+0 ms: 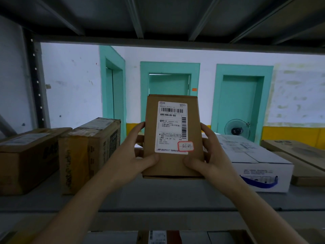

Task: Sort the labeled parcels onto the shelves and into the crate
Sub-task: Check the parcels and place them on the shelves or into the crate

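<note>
Both hands held one brown cardboard parcel (173, 136) up in the middle of the view, above the grey metal shelf (158, 199). The left hand (133, 155) gripped it from nine o'clock, thumb pressed on the front face near the lower left corner and fingers wrapped behind the edge. The right hand (209, 155) matched it from three o'clock, thumb on the lower right of the face, fingers curled round the back. The parcel stood upright, slightly tilted back, its white shipping label (171, 127) facing the camera, with the code 600-H06-00-103 readable and a small red-bordered sticker (185, 146) at the label's five o'clock corner.

On the shelf at nine o'clock from the parcel sat a tall taped brown box (88, 155), and beyond it, further toward nine, a lower brown box (28, 159). At four o'clock lay a white box with blue print (255, 164), with flat brown cartons (299, 161) past it toward three. At six o'clock, on the level below, more parcels (158, 236) showed dimly. A fan (236, 129) stood behind by a teal door (237, 104).
</note>
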Available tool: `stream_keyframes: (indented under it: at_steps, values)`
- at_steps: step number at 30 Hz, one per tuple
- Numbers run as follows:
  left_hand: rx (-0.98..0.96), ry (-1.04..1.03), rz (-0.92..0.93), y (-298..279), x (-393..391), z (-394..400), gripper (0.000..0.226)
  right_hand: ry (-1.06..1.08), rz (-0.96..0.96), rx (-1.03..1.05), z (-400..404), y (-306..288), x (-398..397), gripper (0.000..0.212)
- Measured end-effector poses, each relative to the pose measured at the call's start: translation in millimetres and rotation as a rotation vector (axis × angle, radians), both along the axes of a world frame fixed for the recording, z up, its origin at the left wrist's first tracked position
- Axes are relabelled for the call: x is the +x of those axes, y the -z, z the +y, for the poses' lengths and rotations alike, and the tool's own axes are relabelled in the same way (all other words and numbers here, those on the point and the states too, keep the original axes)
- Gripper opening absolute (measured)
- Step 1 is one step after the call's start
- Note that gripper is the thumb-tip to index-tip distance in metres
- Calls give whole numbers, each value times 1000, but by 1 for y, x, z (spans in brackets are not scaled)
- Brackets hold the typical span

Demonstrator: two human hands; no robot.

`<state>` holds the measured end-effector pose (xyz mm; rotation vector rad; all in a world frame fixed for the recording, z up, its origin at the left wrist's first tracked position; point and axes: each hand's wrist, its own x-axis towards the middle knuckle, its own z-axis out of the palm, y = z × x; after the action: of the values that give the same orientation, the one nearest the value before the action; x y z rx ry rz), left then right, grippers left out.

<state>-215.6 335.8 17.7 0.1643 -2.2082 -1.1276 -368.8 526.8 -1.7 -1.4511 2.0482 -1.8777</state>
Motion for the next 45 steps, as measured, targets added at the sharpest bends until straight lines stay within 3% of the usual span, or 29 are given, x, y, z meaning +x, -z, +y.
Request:
stream_keyframes:
  at_steps: [31, 45]
  values:
    - [-68, 64, 38, -4, 26, 13, 88, -3, 15, -43, 26, -4, 32, 93]
    - [-8, 395, 42, 6, -21, 81, 98, 259, -57, -79, 133, 2, 68, 92]
